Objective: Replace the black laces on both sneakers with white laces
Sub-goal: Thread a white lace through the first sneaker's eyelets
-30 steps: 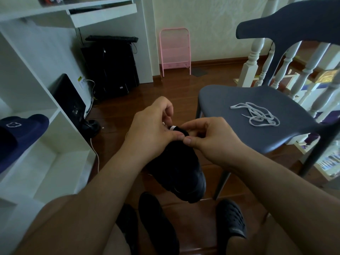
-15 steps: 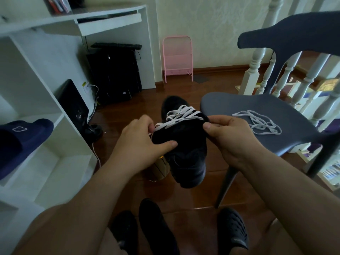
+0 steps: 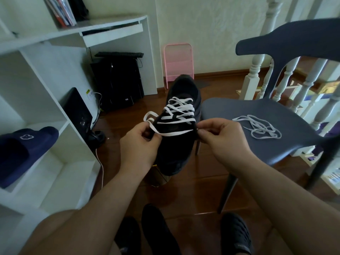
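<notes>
A: Where's the sneaker?

B: Mid-air between my two hands, in front of the chair. Long axis runs straight away from me: toe far, heel and collar toward me. White lace is criss-crossed up the tongue, rows running across that axis.

A: Hands?

B: Left hand is pinched on the lace at the sneaker's left side, with a slack loop standing above the thumb. Right hand is pinched at the right collar edge. Looks like it has the other lace end, but the tip is hidden, so I can't tell for sure.

A: What does the next move turn on?

B: The nearest row spans hand to hand, left to right. My guess: pull outward, each hand to its own side, square to the long axis, to take up that loop. Both hands sit about level with the collar; neither is nearer.

A: Second lace?

B: Spare lace lies loose on the chair seat, right of my right hand, nearer that one. I count one sneaker laced, or nearly.
</notes>
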The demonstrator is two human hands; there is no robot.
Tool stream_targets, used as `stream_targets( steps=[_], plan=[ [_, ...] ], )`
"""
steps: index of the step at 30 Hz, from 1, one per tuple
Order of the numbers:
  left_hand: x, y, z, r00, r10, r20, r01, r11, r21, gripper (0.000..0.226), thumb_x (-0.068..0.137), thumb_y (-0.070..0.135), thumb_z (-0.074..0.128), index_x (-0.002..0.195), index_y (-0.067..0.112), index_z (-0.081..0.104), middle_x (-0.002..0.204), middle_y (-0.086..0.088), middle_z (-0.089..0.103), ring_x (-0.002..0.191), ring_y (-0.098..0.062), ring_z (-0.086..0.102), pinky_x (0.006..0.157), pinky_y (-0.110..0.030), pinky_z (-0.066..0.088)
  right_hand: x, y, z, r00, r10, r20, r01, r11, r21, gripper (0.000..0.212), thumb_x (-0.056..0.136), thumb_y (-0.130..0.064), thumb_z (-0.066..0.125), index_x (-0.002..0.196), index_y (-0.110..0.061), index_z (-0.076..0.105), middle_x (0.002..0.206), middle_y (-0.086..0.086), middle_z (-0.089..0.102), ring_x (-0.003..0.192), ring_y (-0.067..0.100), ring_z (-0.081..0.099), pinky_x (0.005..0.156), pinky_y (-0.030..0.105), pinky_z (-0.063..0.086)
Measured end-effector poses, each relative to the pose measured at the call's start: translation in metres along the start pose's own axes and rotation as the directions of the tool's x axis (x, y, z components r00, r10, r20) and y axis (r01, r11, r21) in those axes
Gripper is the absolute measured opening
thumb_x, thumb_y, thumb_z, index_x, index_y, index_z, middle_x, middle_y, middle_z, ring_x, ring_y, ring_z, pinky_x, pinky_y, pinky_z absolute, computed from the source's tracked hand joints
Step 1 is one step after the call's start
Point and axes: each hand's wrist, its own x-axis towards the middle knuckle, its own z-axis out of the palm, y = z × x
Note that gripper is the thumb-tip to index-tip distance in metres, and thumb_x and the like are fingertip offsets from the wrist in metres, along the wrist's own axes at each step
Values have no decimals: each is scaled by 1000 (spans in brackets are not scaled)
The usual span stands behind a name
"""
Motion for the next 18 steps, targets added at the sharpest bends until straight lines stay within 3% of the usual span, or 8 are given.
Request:
stream_targets(
  steps=[2,4,8,11,13,14,16,18],
  plan=[
    [1,1,2,999,22,-28,-21,1000,10,22,96,36,73,80,47,65,81,21,71,76,-3,66,66,-28,54,2,-1,0,1000,16,0,-16,1000,23,16,97,-5,69,91,-18,77,84,2,79,83,17,78,87,44,63],
    [4,2,2,998,12,-57,-11,1000,14,20,97,33,71,82,45,66,76,17,70,76,-1,66,63,-22,49,6,-3,-2,991,134,-18,-126,963,238,14,103,-5,59,99,-7,72,91,8,79,87,22,77,93,53,60],
    [12,-7,-2,993,-27,-111,27,1000,-1,5,97,31,69,97,34,72,77,12,71,73,-3,67,69,-27,55,22,-18,-34,902,421,98,-295,433,851,30,110,-15,41,137,-9,52,112,9,78,102,30,76,103,57,53],
    [13,-11,-2,992,-35,-121,35,999,-6,6,98,29,67,101,30,72,78,10,71,73,-3,66,70,-28,55,23,-24,-53,913,367,179,-279,243,929,22,110,-21,40,110,-10,60,79,0,71,76,15,74,89,48,58],
    [13,-11,-2,992,-32,-121,32,999,3,6,98,27,67,101,30,71,79,11,70,74,-2,65,69,-26,53,22,-25,-56,929,308,206,-311,345,885,18,109,-18,40,97,-16,54,66,-4,47,56,9,47,64,32,55],
    [13,-11,-2,993,-28,-114,30,999,13,7,98,26,66,101,31,70,80,11,69,75,-2,65,69,-26,52,22,-25,-55,939,287,189,-316,505,803,18,108,-15,41,95,-17,53,64,-4,42,54,10,38,55,27,48],
    [11,-11,-2,996,-7,-94,11,999,43,11,99,26,65,105,34,69,84,11,70,76,-4,64,70,-28,53,21,-23,-51,984,158,82,-176,941,288,17,106,-12,45,98,-21,57,64,-5,47,54,12,41,50,26,41],
    [7,-10,0,997,22,-81,-16,998,65,17,99,26,64,113,34,69,87,11,70,76,-5,64,72,-31,55,17,-18,-42,988,-62,139,106,938,-331,11,106,-27,49,108,-31,59,73,-7,59,59,7,54,56,27,46]
  ],
)
